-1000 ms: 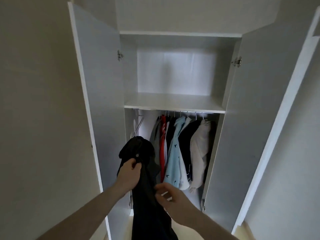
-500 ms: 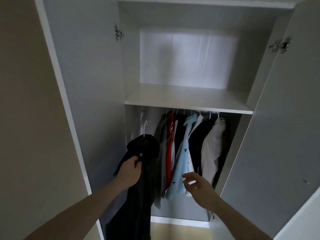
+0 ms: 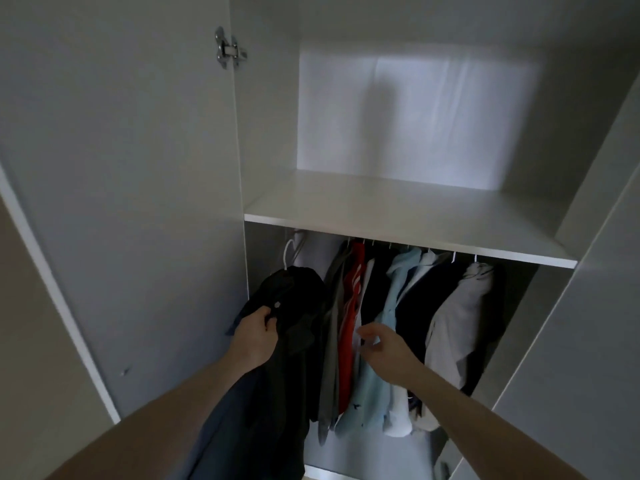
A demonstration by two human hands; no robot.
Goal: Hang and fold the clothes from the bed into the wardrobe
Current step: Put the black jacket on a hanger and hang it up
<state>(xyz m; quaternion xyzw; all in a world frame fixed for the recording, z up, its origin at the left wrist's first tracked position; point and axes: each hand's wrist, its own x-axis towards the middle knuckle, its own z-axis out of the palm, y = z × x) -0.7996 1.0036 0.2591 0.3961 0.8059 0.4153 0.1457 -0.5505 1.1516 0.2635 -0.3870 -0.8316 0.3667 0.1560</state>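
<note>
A black garment (image 3: 298,327) on a white hanger (image 3: 288,252) hangs in front of the wardrobe's left side, and my left hand (image 3: 256,336) grips it near the collar. The hanger's hook is up near the rail under the shelf; whether it rests on the rail I cannot tell. My right hand (image 3: 379,344) reaches with loose, spread fingers to the hung clothes and touches the red shirt (image 3: 349,327) and light blue shirt (image 3: 377,358). Several more garments hang along the rail, among them a dark one (image 3: 422,306) and a grey one (image 3: 457,327).
The white wardrobe stands open, its left door (image 3: 131,202) swung out beside my left arm and its right door (image 3: 588,323) at the right edge. A white shelf (image 3: 408,220) spans the wardrobe above the rail.
The view has moved closer to the wardrobe. My left hand has carried the black garment up toward the rail. My right hand let go of the garment and reached to the hung shirts.
</note>
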